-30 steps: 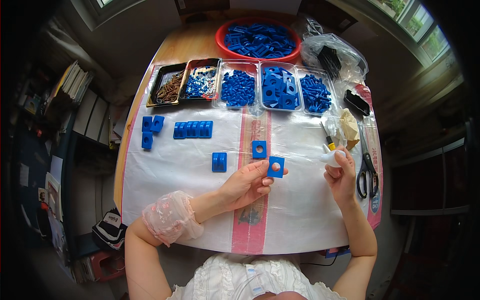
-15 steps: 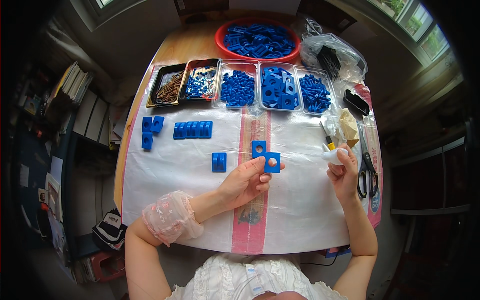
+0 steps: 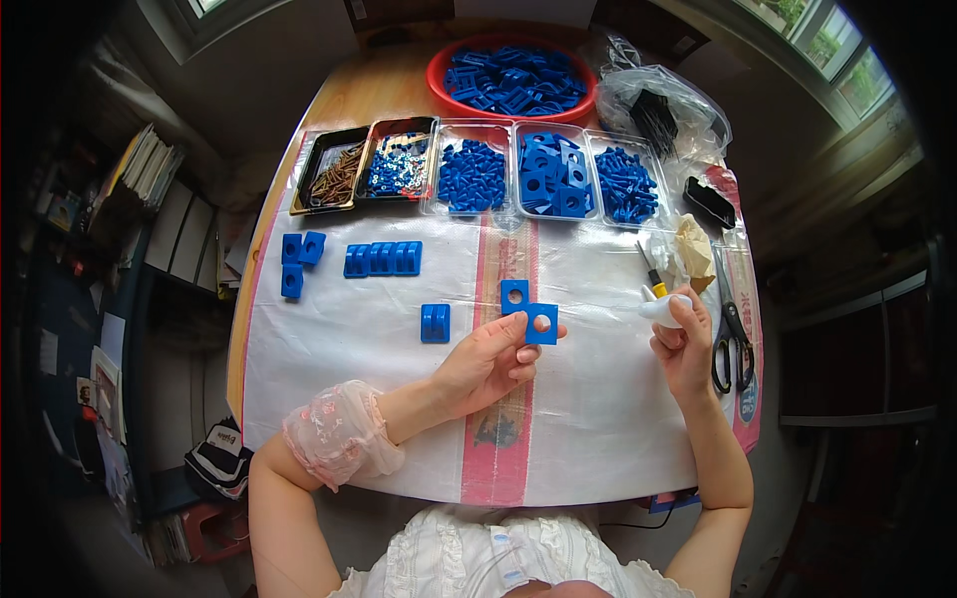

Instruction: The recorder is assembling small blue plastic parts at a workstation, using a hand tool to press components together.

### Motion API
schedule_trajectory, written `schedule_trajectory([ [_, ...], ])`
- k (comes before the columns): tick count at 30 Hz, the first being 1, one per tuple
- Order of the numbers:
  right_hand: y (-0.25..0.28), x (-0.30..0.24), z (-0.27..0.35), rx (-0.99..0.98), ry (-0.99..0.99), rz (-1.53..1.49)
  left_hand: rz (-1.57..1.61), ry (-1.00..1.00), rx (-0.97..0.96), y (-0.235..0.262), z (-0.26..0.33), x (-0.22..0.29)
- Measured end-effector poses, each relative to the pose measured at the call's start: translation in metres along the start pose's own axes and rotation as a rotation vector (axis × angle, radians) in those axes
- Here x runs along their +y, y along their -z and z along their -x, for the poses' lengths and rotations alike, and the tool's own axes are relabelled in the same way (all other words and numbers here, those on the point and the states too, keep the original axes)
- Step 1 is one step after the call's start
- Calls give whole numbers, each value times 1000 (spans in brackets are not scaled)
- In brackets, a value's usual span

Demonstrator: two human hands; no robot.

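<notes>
Between the fingertips of my left hand [image 3: 488,364] is a square blue plastic plate [image 3: 539,334] with a round hole, held above the table. Just behind it lies a similar blue holed plate [image 3: 514,292]. A blue ribbed piece [image 3: 435,324] rests to the left of that hand. My right hand [image 3: 686,344] is closed around a small white squeeze bottle [image 3: 662,311], tilted with its nozzle toward the upper left. Beside the bottle lies a thin tool with a yellow band [image 3: 656,283], partly hidden by it.
Across the back stand trays of brown screws [image 3: 339,177], metal nuts [image 3: 397,169] and blue parts [image 3: 471,174]. Behind them is a red basin [image 3: 436,88] of blue pieces. Black-handled scissors [image 3: 733,349] lie at the right edge. Several ribbed pieces [image 3: 383,259] form a row at left.
</notes>
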State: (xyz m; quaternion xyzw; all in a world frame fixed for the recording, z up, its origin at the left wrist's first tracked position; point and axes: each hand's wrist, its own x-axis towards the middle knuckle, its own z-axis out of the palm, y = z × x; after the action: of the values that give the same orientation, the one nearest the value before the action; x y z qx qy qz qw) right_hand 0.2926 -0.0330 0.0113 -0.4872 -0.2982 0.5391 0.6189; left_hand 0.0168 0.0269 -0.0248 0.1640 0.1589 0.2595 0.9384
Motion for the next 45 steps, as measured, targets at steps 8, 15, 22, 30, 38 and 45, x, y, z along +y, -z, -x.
schedule_trajectory([
  [8, 1, 0, 0, -7, -1, -6, -21, 4, 15, -2, 0, 1],
  [15, 1, 0, 0, -4, 4, -45, -18, 8, 19, -2, 0, 0],
  [22, -1, -1, 1, -9, 1, 1, -13, 7, 18, -2, 0, 1],
  [30, 0, 0, 1, 4, 1, -39, -19, 5, 19, -1, 0, 0],
  [38, 0, -1, 0, -4, -3, -37, -6, 3, 10, -1, 0, 0],
  [45, 2, -2, 2, 2, -22, -129, -38, 4, 10, -2, 0, 2],
])
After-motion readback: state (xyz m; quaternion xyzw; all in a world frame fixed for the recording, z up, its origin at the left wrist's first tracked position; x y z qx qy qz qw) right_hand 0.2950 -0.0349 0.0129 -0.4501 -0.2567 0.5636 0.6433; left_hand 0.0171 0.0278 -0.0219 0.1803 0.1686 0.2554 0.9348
